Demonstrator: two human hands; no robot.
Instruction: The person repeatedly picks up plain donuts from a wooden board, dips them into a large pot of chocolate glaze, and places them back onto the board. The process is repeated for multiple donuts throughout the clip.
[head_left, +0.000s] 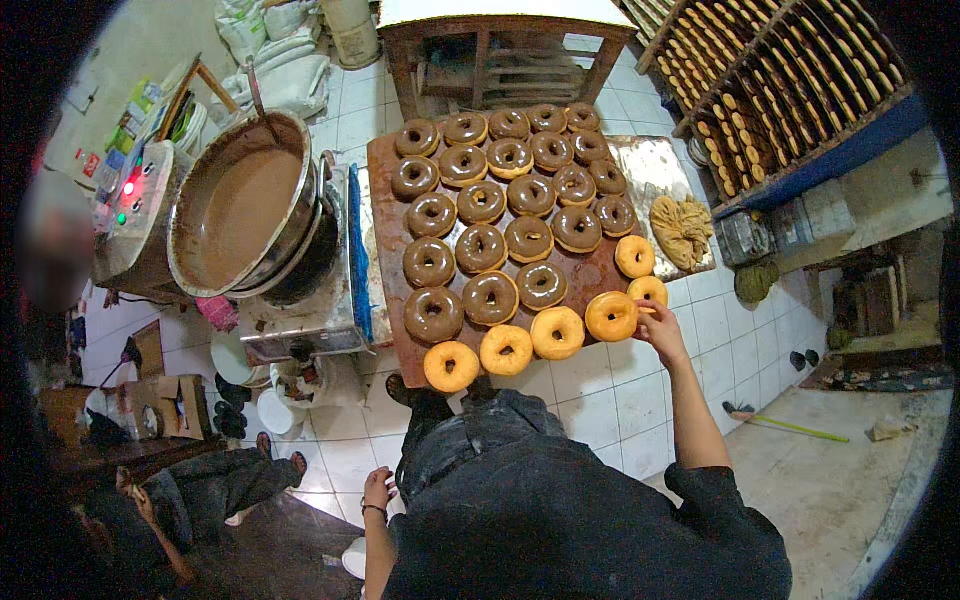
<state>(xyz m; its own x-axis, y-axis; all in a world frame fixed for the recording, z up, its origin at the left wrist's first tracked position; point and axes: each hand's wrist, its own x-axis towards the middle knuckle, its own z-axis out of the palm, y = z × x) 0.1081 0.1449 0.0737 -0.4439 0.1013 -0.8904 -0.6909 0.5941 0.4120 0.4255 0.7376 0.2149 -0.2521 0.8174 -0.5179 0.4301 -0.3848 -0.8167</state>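
My right hand (660, 328) is at the front right of a brown board (592, 270), its fingertips on the edge of a plain ring doughnut (611, 316). Right behind those fingers lies another uncoated doughnut (648, 289), partly covered by the hand, and a further one (634, 256) sits beyond it. Along the board's near edge are more plain doughnuts (557, 333). Rows of glossy chocolate-glazed doughnuts (481, 249) cover most of the board. My left hand (379, 486) hangs low by my side, fingers loosely curled, with nothing visible in it.
Left of the board, a large metal bowl of chocolate glaze (244, 202) sits tilted over a stove (300, 322). A crumpled tan cloth (681, 231) lies on a metal sheet at right. Racks of dough pieces (772, 97) stand behind. Another person (217, 495) sits at lower left.
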